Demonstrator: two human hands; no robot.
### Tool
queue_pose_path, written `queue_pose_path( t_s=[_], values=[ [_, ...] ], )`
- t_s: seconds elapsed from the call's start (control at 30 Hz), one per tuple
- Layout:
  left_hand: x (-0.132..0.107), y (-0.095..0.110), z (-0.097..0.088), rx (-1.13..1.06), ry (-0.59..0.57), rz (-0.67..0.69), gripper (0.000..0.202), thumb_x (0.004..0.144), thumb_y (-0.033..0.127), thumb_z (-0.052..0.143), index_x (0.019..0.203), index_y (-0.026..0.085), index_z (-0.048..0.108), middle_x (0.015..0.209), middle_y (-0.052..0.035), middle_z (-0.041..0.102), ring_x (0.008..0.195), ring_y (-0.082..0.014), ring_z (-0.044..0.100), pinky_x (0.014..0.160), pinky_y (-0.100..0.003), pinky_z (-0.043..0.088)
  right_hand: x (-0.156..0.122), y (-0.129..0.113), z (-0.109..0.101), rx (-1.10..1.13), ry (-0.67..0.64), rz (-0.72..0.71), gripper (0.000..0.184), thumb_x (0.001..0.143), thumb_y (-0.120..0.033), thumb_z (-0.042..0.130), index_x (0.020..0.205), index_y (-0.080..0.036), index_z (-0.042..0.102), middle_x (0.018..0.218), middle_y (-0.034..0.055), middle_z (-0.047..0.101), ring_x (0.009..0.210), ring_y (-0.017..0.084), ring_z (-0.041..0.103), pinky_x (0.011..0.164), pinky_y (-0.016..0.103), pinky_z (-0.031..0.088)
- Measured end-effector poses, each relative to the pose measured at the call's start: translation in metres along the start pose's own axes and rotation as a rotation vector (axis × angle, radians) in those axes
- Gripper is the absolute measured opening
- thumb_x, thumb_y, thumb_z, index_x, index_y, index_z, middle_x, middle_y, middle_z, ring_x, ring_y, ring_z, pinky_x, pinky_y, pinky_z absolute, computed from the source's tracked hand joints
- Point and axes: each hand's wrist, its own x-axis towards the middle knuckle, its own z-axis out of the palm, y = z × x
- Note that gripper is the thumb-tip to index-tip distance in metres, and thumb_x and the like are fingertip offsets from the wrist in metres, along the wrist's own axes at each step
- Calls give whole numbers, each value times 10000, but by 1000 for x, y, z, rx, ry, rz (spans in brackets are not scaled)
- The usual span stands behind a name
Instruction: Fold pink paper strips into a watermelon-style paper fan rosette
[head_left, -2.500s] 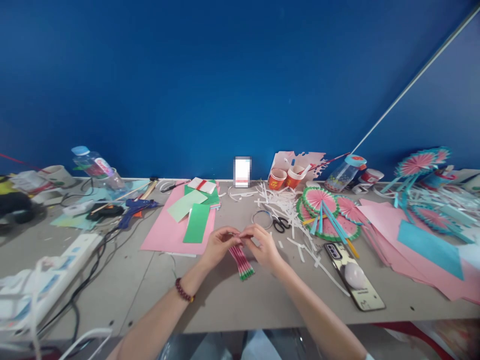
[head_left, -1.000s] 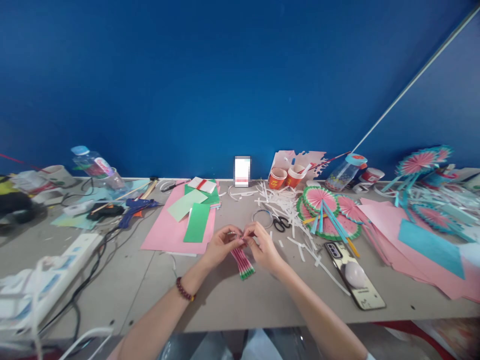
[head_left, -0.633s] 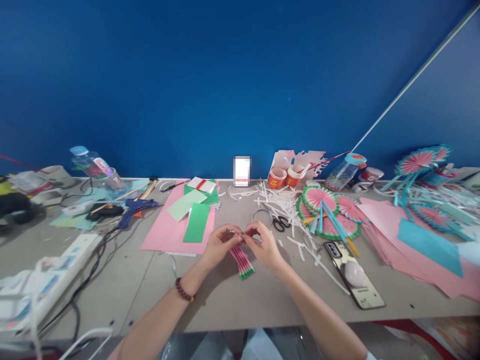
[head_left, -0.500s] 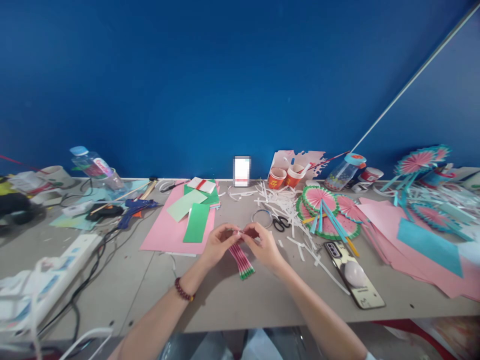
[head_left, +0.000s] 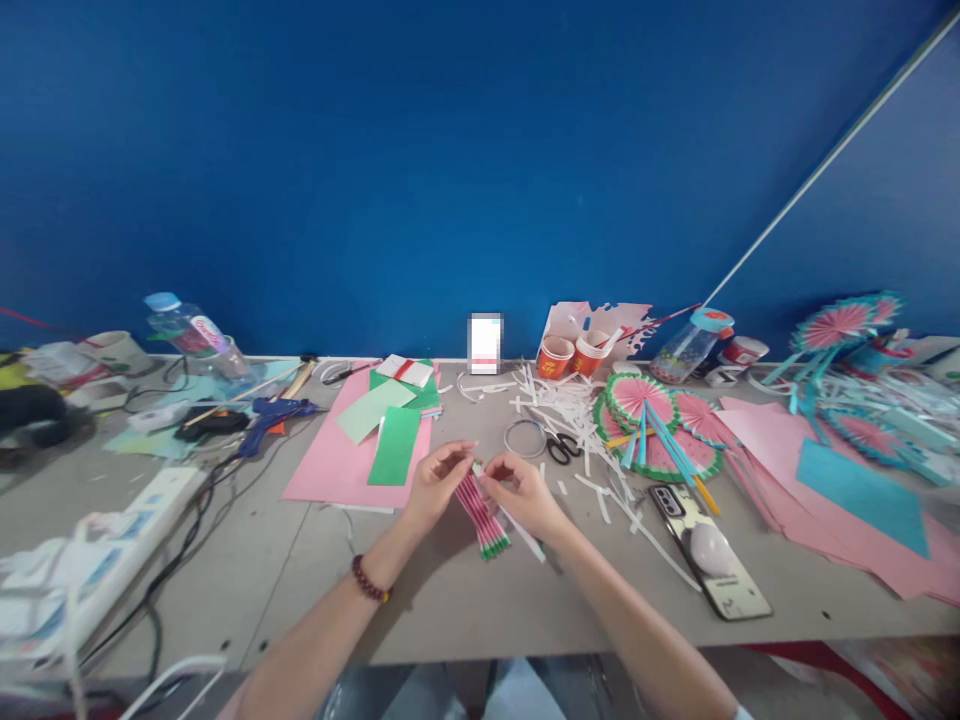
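A pleated paper strip [head_left: 482, 517], pink with a green and white lower end, hangs fanned out between my hands above the table. My left hand [head_left: 437, 487] pinches its narrow top end between thumb and fingers. My right hand [head_left: 523, 492] is closed beside it, its fingertips on another fold or strip of paper; a pale edge [head_left: 523, 533] with a green tip shows below this hand. Whether that piece joins the pleated strip I cannot tell. Black-handled scissors [head_left: 562, 448] and a clear ring [head_left: 525, 438] lie just beyond my right hand.
On the left are a power strip [head_left: 124, 560], cables, a blue glue gun [head_left: 274, 420] and pink sheets [head_left: 322, 460] under green paper. To the right lie white paper scraps [head_left: 559, 400], watermelon paper fans [head_left: 660, 430], a phone [head_left: 712, 555] and pink paper [head_left: 825, 500]. Paper cups [head_left: 555, 357] stand behind.
My fingertips have moved slightly apart. A pale strip edge with a green tip now shows below my right hand, and the pleated strip is more visible between the hands.
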Motion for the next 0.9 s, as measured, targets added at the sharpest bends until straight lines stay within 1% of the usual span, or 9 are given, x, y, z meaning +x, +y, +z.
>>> queue_pose_path(
  t_s=[0.1,0.17,0.27,0.33,0.47,0.53,0.6,0.73,0.9],
  values=[
    [0,1,-1,-27,-64,-32,312,691,296,723,975,171,692,768,-25,667,673,-122,596,645,-228,478,-1,-4,0,238,-111,167,322,734,-471,679,743,-172,558,639,-28,584,531,89,544,488,204,459],
    [0,1,-1,-42,-85,-39,329,689,297,727,990,171,680,765,-23,659,670,-120,596,647,-229,478,-1,-6,1,387,-114,239,317,712,-445,714,735,-176,548,629,-40,584,513,77,539,476,189,448],
    [0,0,0,-65,-74,-19,308,687,293,730,959,171,655,802,-29,663,723,-132,609,676,-236,484,-1,-7,3,559,-102,283,300,665,-365,775,760,-185,555,627,-54,590,496,68,541,482,180,449],
    [1,-1,2,-75,-51,24,257,691,291,728,896,174,624,825,-28,655,762,-141,614,694,-244,488,-1,-6,4,621,-117,295,305,651,-336,791,811,-185,580,663,-39,627,534,81,582,540,194,477],
    [-2,0,2,28,53,213,149,731,275,690,778,168,598,804,-21,606,783,-141,592,735,-256,481,1,-6,4,693,-86,277,325,637,-295,805,879,-185,618,768,-7,678,661,111,645,674,226,510],
    [-5,1,2,133,59,303,109,752,262,669,758,167,616,798,-26,594,792,-145,580,739,-258,472,1,-7,5,713,-45,254,304,632,-281,807,863,-194,630,797,-13,680,690,109,643,682,226,510],
    [-8,3,1,230,41,359,83,769,250,653,754,169,637,798,-32,596,806,-153,577,740,-261,463,0,-9,5,713,-16,232,281,624,-269,811,836,-202,640,802,-27,679,685,97,633,662,212,504],
    [-12,4,3,311,30,391,82,795,247,626,777,171,650,802,-42,613,779,-154,582,716,-263,462,0,-12,6,654,27,201,247,604,-255,820,778,-197,653,746,-39,676,631,76,608,620,182,477],
    [-12,3,4,314,59,401,75,787,237,629,757,169,624,783,-37,599,779,-154,578,715,-259,466,1,-7,9,602,117,84,277,580,-237,832,794,-203,659,755,-28,686,683,96,626,679,203,489]
  ],
)
